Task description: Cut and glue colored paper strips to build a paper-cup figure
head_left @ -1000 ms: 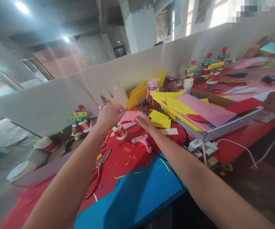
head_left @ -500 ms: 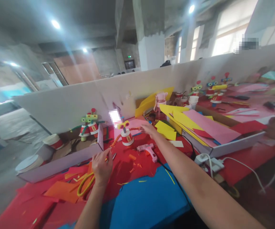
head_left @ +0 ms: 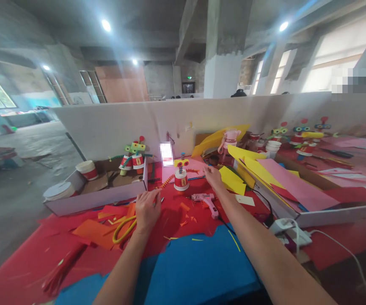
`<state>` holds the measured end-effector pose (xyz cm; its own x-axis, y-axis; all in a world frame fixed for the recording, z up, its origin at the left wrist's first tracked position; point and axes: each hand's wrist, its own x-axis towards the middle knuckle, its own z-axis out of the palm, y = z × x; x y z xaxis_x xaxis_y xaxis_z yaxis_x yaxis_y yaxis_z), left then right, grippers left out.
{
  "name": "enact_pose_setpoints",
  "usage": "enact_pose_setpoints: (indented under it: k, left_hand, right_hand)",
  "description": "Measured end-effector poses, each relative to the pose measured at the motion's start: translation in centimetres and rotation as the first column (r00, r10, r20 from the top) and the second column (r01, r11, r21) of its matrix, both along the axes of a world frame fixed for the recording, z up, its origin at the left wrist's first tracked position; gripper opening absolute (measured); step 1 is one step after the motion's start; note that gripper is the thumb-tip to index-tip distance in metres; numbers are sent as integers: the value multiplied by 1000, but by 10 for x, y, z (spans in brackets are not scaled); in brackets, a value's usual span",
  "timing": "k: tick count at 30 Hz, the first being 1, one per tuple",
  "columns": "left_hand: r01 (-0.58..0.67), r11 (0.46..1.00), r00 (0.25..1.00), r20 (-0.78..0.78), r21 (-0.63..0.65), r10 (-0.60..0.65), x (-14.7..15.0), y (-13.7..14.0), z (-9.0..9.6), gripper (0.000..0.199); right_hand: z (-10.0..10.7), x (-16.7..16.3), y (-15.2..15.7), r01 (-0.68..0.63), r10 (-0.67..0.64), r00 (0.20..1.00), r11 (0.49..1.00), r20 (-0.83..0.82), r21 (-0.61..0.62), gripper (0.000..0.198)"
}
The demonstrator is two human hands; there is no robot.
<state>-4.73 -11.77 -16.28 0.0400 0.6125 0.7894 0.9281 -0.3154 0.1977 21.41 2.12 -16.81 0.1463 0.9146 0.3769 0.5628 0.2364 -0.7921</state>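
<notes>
A small cup robot figure (head_left: 181, 180) stands upright on the red table covering, with a red-and-white paper cup body, a yellow head with round eyes, and folded orange paper arms spread to both sides. My left hand (head_left: 147, 208) is closed, fingertips at the outer end of the folded paper arm (head_left: 167, 182) on the left. My right hand (head_left: 213, 177) hovers just beyond the tip of the other arm (head_left: 193, 170), a small gap between them, fingers loosely apart and nothing visible in them. In front of the figure lies a pink glue gun (head_left: 205, 202).
Left stands a white box (head_left: 97, 199) with cups and finished figures (head_left: 137, 159). At right, another box (head_left: 331, 216) holds coloured paper. Nearby are yellow-handled scissors (head_left: 121, 231), orange scraps (head_left: 94, 233), blue sheets (head_left: 198, 267) and a power strip (head_left: 292, 233). A white partition (head_left: 113, 123) runs behind.
My view has swung left and steadied, so everything sits further right in the picture. My right hand has come away from the tip of the figure's arm; my left stays by the other arm.
</notes>
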Motion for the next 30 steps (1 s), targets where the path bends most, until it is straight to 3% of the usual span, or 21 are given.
enact_pose_setpoints:
  k: [2,5,9,12,17,23,30]
  left_hand:
    - [-5,1000,1000,5,-2,5,-1,0,0,22]
    - [-16,1000,1000,12,5,16,-3,0,-1,22]
    - [-19,1000,1000,23,-12,19,-4,0,-2,20]
    - [-36,999,999,20,-34,36,-5,0,-2,20]
    - [-51,996,999,15,-68,52,-8,2,-4,21]
    - [-43,997,999,8,-71,43,-9,4,-7,21]
    - [-45,993,999,25,-106,48,-7,3,-5,20]
  right_hand:
    - [4,-1,-4,11,-20,997,991,71,131,28]
    - [14,-10,-7,-206,142,959,943,243,261,53]
    - [25,-24,-6,-373,274,837,919,473,128,74]
    - [25,-33,-2,-374,281,796,925,536,71,76]
    - [20,-44,2,-341,250,795,938,552,66,75]
    - [23,-55,-1,-267,217,815,963,537,17,76]
    - [20,-61,-9,-182,131,869,981,478,63,64]
